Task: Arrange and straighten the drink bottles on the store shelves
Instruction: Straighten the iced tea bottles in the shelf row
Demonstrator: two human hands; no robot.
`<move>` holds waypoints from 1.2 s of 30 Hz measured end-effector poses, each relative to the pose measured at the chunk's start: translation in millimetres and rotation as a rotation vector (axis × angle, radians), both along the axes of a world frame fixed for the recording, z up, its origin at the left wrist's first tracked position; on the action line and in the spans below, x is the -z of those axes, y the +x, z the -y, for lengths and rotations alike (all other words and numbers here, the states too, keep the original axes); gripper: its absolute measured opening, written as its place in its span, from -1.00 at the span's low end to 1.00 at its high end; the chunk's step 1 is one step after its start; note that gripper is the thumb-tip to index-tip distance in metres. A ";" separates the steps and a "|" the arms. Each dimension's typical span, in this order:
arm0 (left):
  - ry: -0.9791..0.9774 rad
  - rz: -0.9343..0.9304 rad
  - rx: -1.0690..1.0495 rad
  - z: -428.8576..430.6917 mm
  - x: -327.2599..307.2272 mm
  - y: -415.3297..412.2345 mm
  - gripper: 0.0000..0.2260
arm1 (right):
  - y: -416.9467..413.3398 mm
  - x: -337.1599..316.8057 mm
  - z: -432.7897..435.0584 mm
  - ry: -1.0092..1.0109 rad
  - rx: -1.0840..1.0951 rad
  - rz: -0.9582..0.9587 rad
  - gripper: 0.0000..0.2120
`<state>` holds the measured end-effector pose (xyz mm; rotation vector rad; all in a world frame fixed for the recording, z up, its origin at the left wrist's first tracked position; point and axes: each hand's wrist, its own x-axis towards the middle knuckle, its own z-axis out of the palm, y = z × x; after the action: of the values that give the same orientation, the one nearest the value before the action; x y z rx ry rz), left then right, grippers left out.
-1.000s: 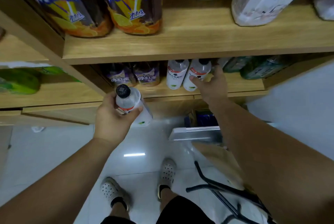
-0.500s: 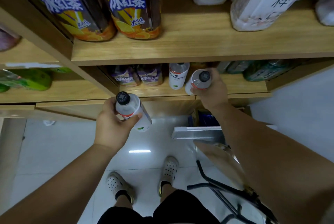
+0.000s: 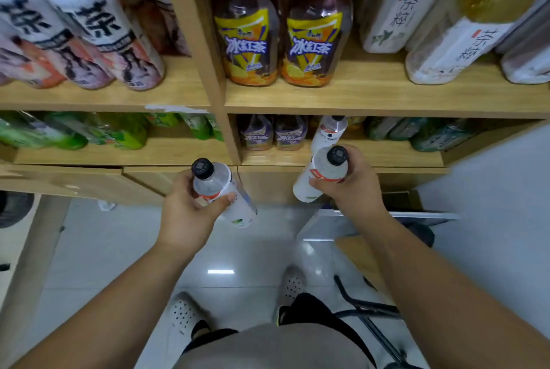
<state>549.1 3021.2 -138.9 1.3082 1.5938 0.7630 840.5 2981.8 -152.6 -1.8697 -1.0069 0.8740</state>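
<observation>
My left hand (image 3: 190, 214) grips a white bottle with a black cap (image 3: 221, 190), held out in front of the lower shelf (image 3: 387, 157). A second white, black-capped bottle (image 3: 321, 173) is gripped by my right hand (image 3: 354, 187), just off that shelf's front edge. One more white bottle of the same kind (image 3: 329, 130) stands on the lower shelf behind it, next to two small iced-tea bottles (image 3: 272, 133).
Two big iced-tea bottles (image 3: 282, 41) and white-labelled tea bottles (image 3: 395, 14) stand on the upper shelf (image 3: 372, 94). Green bottles (image 3: 89, 130) fill the lower left bay, dark green ones (image 3: 416, 130) the lower right. A black metal frame (image 3: 366, 309) stands on the tiled floor by my feet.
My right hand has pulled the white bottle off the lower shelf toward me. The view has tilted up, showing more of the upper shelf. My left hand still holds its bottle.
</observation>
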 end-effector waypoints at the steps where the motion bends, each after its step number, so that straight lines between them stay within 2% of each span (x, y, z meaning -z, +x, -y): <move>1: -0.006 0.017 0.000 0.4 -2.8 -14.8 -0.50 | -17.3 -7.4 -0.6 0.007 -0.005 -0.009 -0.38; 7: -0.008 0.115 -0.039 7.9 -26.2 -133.6 -0.52 | -140.4 -44.9 -7.6 0.068 -0.052 -0.017 -0.42; 14: 0.027 0.052 -0.089 3.6 -75.7 -315.3 -0.57 | -297.5 -85.8 -28.2 0.109 -0.150 -0.146 -0.48; 19: 0.117 0.037 -0.287 -6.6 -100.6 -411.8 -0.58 | -390.9 -113.9 -61.7 0.118 -0.268 -0.211 -0.49; 26: 0.190 0.061 -0.459 -35.5 -117.7 -486.6 -0.59 | -484.2 -153.3 -135.8 0.194 -0.412 -0.216 -0.48; 30: 0.224 0.019 -0.448 -73.8 -130.6 -508.5 -0.56 | -528.6 -167.5 -184.5 0.270 -0.461 -0.188 -0.48; 36: 0.290 -0.016 -0.352 -166.7 -144.6 -527.4 -0.53 | -569.1 -174.0 -257.6 0.279 -0.514 -0.118 -0.48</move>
<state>21.8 3187.8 5.7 1.2467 1.8007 1.2410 271.4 3239.3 21.4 -1.3279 -1.4823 1.0581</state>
